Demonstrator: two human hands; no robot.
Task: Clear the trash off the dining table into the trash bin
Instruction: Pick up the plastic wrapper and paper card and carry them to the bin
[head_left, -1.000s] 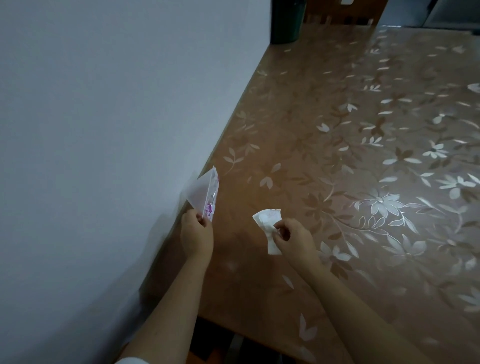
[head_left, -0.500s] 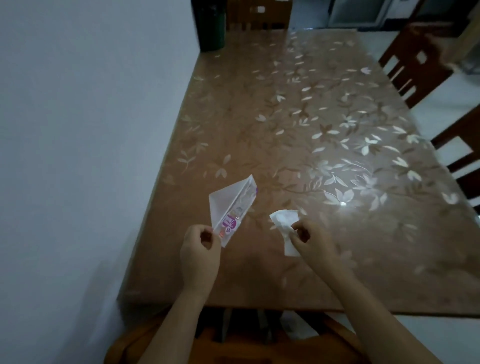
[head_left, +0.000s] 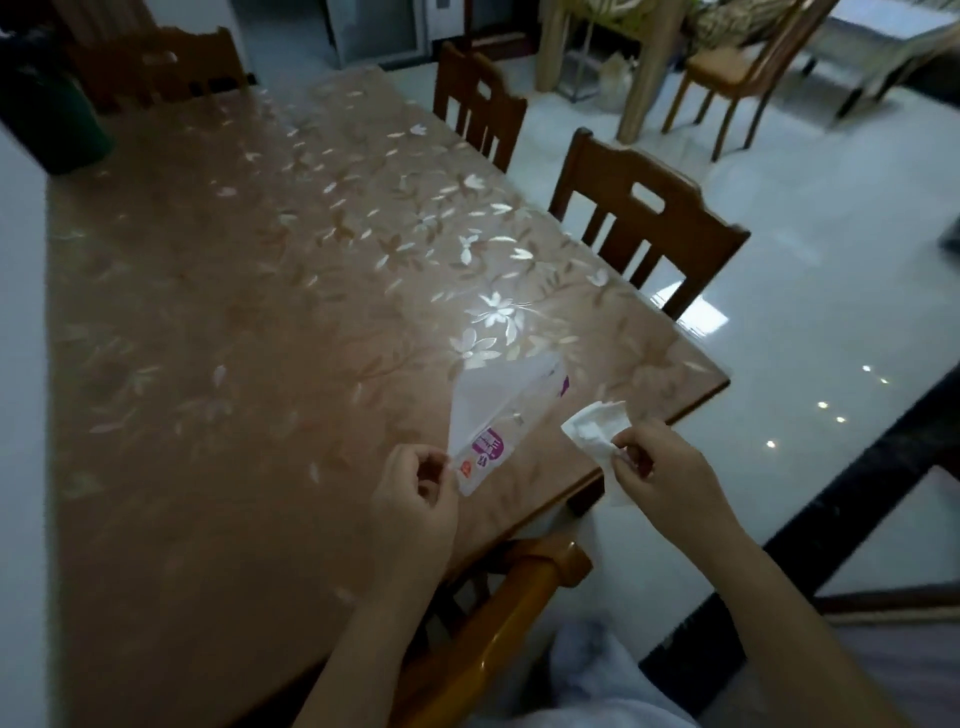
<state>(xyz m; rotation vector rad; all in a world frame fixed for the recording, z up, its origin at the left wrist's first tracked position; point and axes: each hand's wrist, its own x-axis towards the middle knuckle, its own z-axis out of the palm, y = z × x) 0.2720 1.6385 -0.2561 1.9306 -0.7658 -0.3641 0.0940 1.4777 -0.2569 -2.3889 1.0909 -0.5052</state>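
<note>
The brown dining table (head_left: 218, 322) wears a glossy, smooth clear plastic cover printed with pale flowers, which throws back a bright glare near its middle. The translucent plastic wrapper with purple print (head_left: 498, 415), pinched in the left hand (head_left: 415, 499), looks thin, slick and shiny. The crumpled white paper tissue (head_left: 597, 431) in the right hand (head_left: 660, 473) looks soft, matt and creased. The dark brown wooden slat-back chairs (head_left: 644, 228) have a dull satin finish; the lighter orange-brown wooden chair rail (head_left: 519, 613) nearest the person is varnished and shiny. The pale tiled floor (head_left: 779, 364) is polished and mirrors points of light.
</note>
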